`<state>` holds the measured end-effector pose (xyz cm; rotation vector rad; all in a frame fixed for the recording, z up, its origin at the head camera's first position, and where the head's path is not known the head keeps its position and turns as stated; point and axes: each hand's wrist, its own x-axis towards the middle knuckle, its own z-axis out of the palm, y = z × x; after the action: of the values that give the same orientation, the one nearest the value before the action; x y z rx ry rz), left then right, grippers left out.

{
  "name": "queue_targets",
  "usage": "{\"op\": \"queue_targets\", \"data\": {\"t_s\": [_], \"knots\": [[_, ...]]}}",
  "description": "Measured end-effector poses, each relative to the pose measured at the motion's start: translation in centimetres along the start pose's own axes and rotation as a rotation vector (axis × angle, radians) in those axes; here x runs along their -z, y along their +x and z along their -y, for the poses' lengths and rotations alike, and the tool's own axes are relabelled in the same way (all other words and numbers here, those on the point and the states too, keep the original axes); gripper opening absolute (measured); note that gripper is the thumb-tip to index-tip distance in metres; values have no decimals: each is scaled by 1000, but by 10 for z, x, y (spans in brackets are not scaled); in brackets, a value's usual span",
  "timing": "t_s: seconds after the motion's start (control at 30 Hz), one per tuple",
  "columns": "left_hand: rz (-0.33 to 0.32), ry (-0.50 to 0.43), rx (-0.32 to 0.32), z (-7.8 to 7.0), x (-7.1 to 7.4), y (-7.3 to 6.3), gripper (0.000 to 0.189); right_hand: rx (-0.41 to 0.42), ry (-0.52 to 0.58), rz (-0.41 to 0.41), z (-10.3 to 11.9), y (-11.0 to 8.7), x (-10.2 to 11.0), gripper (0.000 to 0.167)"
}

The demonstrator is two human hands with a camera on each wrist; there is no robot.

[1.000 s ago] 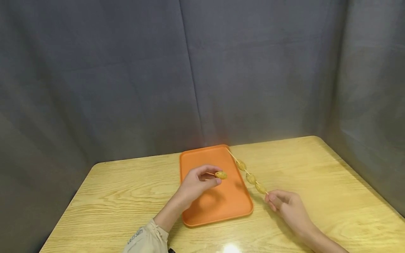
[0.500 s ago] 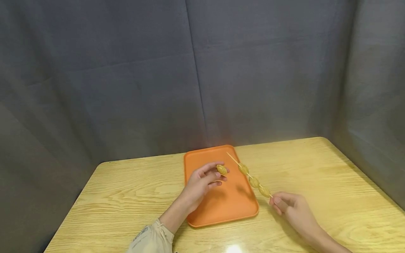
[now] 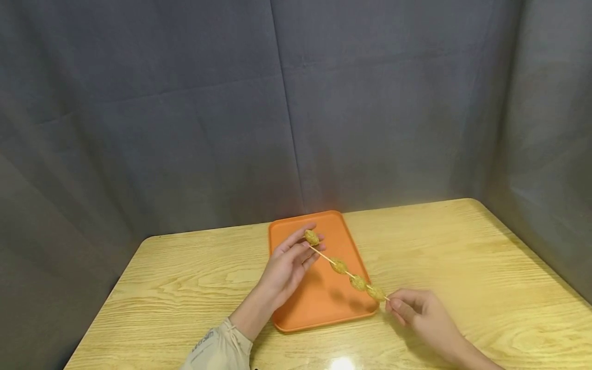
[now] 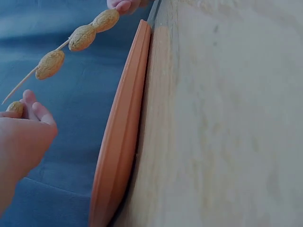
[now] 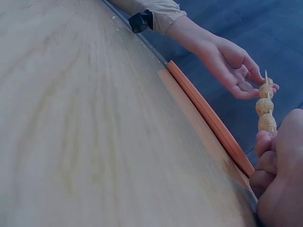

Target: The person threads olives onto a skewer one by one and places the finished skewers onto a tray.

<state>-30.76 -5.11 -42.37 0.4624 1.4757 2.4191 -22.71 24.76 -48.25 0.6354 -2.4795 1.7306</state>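
My left hand holds a loose yellow-brown, wrinkled oval ball at its fingertips, above the orange tray. My right hand pinches the lower end of a thin wooden skewer. Threaded on it are three similar oval balls, set toward the right hand. The skewer's bare pointed end slants up and left to beside the loose ball; in the left wrist view the tip looks apart from the ball. In the right wrist view, the skewered balls partly hide the loose one.
The orange tray lies on a light wood table, below both hands. Grey cloth hangs behind the table and along its sides. A beige sleeve covers my left forearm, and a dark band shows at that wrist.
The skewer has swung left, its tip coming from the tray's right side to beside the loose ball. My left hand has risen slightly, turning the ball toward the skewer.
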Motion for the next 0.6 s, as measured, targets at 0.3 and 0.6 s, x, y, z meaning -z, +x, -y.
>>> {"op": "queue_targets", "data": {"t_s": [0.3, 0.6], "knots": [[13, -23, -39, -9, -1, -3, 42, -38, 37, 5, -2, 1, -2, 21], [6, 11, -59, -13, -4, -1, 42, -45, 56, 14, -3, 2, -1, 22]]}}
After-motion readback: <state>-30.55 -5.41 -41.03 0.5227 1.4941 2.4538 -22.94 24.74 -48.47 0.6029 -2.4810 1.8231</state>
